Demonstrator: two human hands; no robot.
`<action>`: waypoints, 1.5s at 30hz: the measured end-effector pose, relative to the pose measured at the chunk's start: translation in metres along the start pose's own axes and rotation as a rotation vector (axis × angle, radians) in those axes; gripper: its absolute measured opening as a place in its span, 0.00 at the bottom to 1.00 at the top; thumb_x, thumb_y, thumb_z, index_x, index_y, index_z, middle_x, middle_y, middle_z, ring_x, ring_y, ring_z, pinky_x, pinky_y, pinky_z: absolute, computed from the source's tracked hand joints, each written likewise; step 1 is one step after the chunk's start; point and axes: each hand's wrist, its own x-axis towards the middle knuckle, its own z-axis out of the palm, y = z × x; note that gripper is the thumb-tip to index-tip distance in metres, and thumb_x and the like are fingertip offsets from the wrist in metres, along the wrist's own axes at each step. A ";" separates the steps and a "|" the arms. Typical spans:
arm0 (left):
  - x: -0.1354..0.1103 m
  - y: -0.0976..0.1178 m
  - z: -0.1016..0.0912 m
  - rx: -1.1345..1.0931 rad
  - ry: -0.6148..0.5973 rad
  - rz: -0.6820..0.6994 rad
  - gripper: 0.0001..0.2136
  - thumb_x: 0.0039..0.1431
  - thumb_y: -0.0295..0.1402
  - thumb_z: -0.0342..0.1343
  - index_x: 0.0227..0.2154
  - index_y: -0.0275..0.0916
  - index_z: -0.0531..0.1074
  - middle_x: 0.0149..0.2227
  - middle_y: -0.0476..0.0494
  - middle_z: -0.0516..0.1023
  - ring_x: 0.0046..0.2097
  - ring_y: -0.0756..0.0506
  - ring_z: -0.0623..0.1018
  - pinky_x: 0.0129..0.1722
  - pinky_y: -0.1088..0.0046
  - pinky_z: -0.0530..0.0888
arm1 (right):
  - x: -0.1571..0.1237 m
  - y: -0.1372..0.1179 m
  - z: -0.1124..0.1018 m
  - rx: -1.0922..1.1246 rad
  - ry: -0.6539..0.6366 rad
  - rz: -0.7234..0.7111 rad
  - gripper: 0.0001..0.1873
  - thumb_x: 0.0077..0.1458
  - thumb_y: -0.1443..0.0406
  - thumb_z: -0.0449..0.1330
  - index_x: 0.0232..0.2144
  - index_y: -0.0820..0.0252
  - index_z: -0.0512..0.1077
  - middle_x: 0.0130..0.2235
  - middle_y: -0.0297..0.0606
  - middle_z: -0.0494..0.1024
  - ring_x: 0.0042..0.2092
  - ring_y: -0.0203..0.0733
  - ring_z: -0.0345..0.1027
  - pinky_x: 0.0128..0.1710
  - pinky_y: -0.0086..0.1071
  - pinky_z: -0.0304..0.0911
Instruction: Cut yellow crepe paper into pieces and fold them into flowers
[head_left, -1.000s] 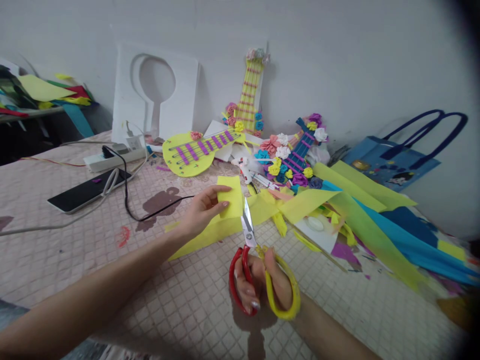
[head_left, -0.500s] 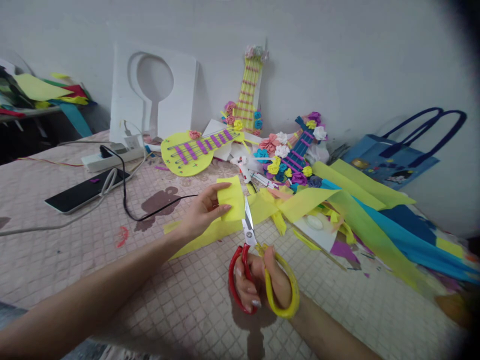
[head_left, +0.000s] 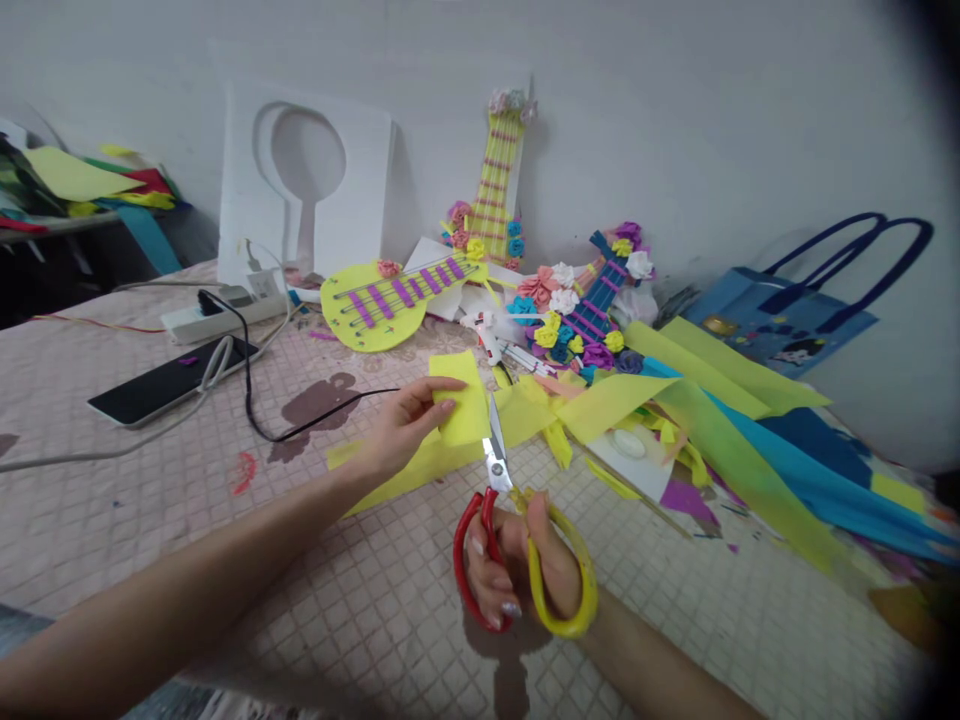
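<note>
Between the thumb and fingers of my left hand (head_left: 409, 428) is a folded piece of yellow crepe paper (head_left: 463, 405), held up above the table. My right hand (head_left: 517, 560) grips a pair of scissors (head_left: 496, 465) with one red and one yellow handle, fingers through the loops. The blades point up and away from me, slightly parted, at the right edge of the folded paper. Whether they touch it I cannot tell. Under the left hand a longer yellow strip (head_left: 420, 470) lies on the table.
Behind my hands are a yellow paper guitar (head_left: 375, 305), a white glue gun (head_left: 486, 335) and a flower-covered blue guitar (head_left: 600, 300). Crepe sheets (head_left: 705, 440) spread to the right, near a blue bag (head_left: 780, 320). A phone (head_left: 165, 385), black cable and power strip (head_left: 217, 318) lie left.
My left hand and the folded paper have shifted very slightly to the left. The scissors have moved only a little, with the blades still slightly parted.
</note>
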 end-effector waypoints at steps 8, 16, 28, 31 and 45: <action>-0.001 0.001 0.001 -0.029 -0.013 -0.020 0.11 0.53 0.33 0.61 0.40 0.38 0.74 0.27 0.49 0.72 0.25 0.54 0.66 0.24 0.79 0.63 | 0.000 -0.001 0.001 0.007 -0.001 -0.013 0.35 0.50 0.35 0.44 0.31 0.61 0.65 0.20 0.25 0.59 0.16 0.28 0.50 0.19 0.26 0.59; 0.003 0.006 0.001 -0.124 -0.027 -0.050 0.13 0.50 0.33 0.63 0.39 0.36 0.73 0.33 0.46 0.75 0.29 0.54 0.70 0.27 0.80 0.67 | 0.000 0.000 -0.003 0.056 -0.029 -0.008 0.33 0.50 0.36 0.46 0.30 0.61 0.65 0.19 0.25 0.59 0.15 0.27 0.49 0.17 0.24 0.59; 0.008 0.005 -0.004 -0.105 -0.062 -0.024 0.12 0.51 0.30 0.62 0.40 0.36 0.72 0.33 0.48 0.75 0.29 0.54 0.71 0.28 0.81 0.68 | 0.000 0.007 -0.011 0.026 -0.002 -0.045 0.32 0.50 0.37 0.46 0.29 0.60 0.64 0.16 0.22 0.58 0.12 0.25 0.45 0.13 0.22 0.56; 0.008 0.005 -0.005 -0.087 -0.071 -0.009 0.12 0.52 0.29 0.61 0.40 0.35 0.72 0.32 0.48 0.74 0.29 0.55 0.70 0.27 0.81 0.68 | -0.001 0.005 -0.008 0.009 0.012 -0.027 0.33 0.49 0.36 0.46 0.30 0.61 0.65 0.17 0.23 0.59 0.13 0.26 0.47 0.14 0.23 0.58; 0.002 0.012 0.000 -0.098 -0.076 -0.006 0.12 0.53 0.32 0.61 0.40 0.36 0.73 0.34 0.47 0.75 0.30 0.54 0.71 0.28 0.80 0.68 | -0.003 0.000 0.001 -0.003 -0.025 -0.003 0.37 0.49 0.35 0.45 0.33 0.63 0.67 0.20 0.26 0.61 0.17 0.29 0.53 0.20 0.28 0.61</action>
